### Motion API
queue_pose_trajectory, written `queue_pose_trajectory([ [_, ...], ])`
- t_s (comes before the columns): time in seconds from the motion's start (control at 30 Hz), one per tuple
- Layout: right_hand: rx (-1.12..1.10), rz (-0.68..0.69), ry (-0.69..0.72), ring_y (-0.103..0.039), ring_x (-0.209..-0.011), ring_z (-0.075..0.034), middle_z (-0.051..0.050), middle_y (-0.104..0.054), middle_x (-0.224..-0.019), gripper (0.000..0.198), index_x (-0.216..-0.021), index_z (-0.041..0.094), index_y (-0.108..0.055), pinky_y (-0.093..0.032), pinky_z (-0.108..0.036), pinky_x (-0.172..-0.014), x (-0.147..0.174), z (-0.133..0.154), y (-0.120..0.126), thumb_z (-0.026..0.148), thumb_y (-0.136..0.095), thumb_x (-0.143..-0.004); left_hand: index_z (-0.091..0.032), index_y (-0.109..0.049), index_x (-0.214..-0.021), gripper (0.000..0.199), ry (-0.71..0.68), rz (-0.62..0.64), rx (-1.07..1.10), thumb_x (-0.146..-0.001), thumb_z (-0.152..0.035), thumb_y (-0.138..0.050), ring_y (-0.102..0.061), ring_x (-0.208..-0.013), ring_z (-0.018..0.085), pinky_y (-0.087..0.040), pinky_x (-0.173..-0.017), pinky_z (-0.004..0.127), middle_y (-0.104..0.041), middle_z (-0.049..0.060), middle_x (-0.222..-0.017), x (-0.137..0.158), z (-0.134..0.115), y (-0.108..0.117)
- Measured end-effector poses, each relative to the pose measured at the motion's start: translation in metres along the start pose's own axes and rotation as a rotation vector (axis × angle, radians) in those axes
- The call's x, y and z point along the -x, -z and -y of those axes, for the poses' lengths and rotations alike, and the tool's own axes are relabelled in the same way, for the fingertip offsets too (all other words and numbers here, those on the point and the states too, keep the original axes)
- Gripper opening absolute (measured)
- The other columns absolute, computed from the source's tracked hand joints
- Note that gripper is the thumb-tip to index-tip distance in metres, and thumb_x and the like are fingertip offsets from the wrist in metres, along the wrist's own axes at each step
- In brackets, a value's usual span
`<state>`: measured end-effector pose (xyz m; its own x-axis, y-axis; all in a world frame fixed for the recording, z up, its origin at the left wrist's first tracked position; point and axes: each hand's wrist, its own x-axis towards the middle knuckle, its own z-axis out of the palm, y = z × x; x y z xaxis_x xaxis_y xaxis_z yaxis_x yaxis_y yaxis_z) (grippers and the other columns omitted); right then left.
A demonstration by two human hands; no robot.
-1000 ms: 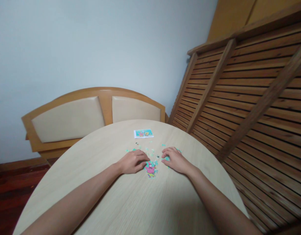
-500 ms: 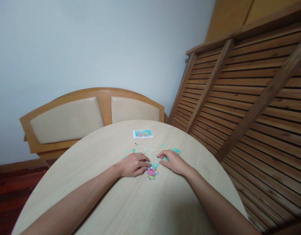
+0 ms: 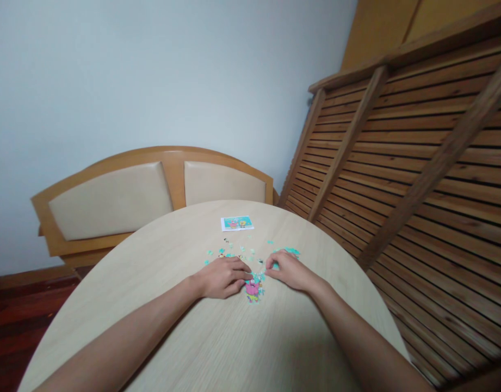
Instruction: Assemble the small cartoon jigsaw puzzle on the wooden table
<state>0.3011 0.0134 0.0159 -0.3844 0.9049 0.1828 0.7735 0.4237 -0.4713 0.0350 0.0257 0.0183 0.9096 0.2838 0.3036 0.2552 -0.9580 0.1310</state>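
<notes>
My left hand lies palm down on the table, its fingers stretched out. Their tips rest at the left edge of a joined section of jigsaw puzzle, which shows a pink cartoon figure on teal. Just right of that section, my right hand has its thumb and index finger curled close together. Whatever is between those fingertips is too small to make out. A small dark puzzle piece lies left of the right index finger. Teal puzzle pieces sit behind the right hand, partly hidden by it.
Several loose puzzle pieces are scattered beyond my hands. A picture card with cartoon figures lies farther back on the round wooden table. Behind stands a padded headboard; a slatted wooden panel leans at the right.
My right index finger has drawn back from the small dark piece and curled down closer to the thumb. The left hand has barely shifted and still rests by the joined section.
</notes>
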Motion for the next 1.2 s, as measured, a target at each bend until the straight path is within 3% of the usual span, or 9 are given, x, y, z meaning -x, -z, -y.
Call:
queue_pose_trajectory([
  [0.17,-0.075,-0.02,-0.042,-0.068,-0.085,-0.019,-0.002,-0.075,-0.088,0.014,-0.095,0.02,-0.072,-0.044,-0.029,-0.08,-0.001,0.002,0.002,0.022,-0.067,-0.081,-0.021,-0.065,-0.119,0.03,-0.009,0.006,-0.018,-0.096,-0.021,-0.046,-0.062,-0.11,0.023,-0.048,-0.098,0.036,-0.068,0.008,-0.119,0.0,0.001,0.001],
  [0.33,0.056,-0.026,-0.053,-0.063,-0.098,-0.025,-0.005,-0.073,-0.098,0.021,-0.089,0.021,-0.072,-0.042,-0.035,-0.089,0.002,0.001,0.004,0.04,-0.072,-0.08,-0.021,-0.065,-0.12,0.031,-0.009,0.009,-0.03,-0.096,-0.021,-0.046,-0.062,-0.11,0.023,-0.048,-0.097,0.036,-0.068,0.008,-0.119,-0.001,0.0,0.001],
  [0.67,0.07,-0.004,-0.018,-0.058,-0.104,-0.025,-0.006,-0.069,-0.101,0.016,-0.09,0.021,-0.069,-0.04,-0.037,-0.092,0.004,-0.001,-0.001,0.032,-0.073,-0.08,-0.02,-0.065,-0.12,0.03,-0.008,0.021,-0.032,-0.096,-0.022,-0.047,-0.062,-0.11,0.024,-0.048,-0.098,0.036,-0.068,0.008,-0.12,-0.001,0.0,0.001],
  [0.97,-0.1,0.008,-0.046,-0.067,-0.088,-0.022,-0.004,-0.075,-0.091,0.012,-0.09,0.019,-0.071,-0.047,-0.031,-0.081,0.0,0.002,-0.001,0.023,-0.071,-0.078,-0.021,-0.065,-0.12,0.03,-0.011,0.013,-0.038,-0.096,-0.021,-0.046,-0.062,-0.11,0.023,-0.048,-0.097,0.035,-0.067,0.008,-0.12,0.0,0.001,-0.001],
  [1.2,-0.366,-0.032,-0.016,-0.067,-0.091,-0.021,-0.008,-0.073,-0.096,0.021,-0.1,0.015,-0.069,-0.049,-0.032,-0.084,-0.006,0.004,-0.008,0.026,-0.06,-0.085,-0.022,-0.065,-0.119,0.03,-0.021,-0.001,-0.034,-0.096,-0.021,-0.046,-0.063,-0.109,0.023,-0.048,-0.097,0.035,-0.068,0.008,-0.119,0.0,-0.001,0.001],
])
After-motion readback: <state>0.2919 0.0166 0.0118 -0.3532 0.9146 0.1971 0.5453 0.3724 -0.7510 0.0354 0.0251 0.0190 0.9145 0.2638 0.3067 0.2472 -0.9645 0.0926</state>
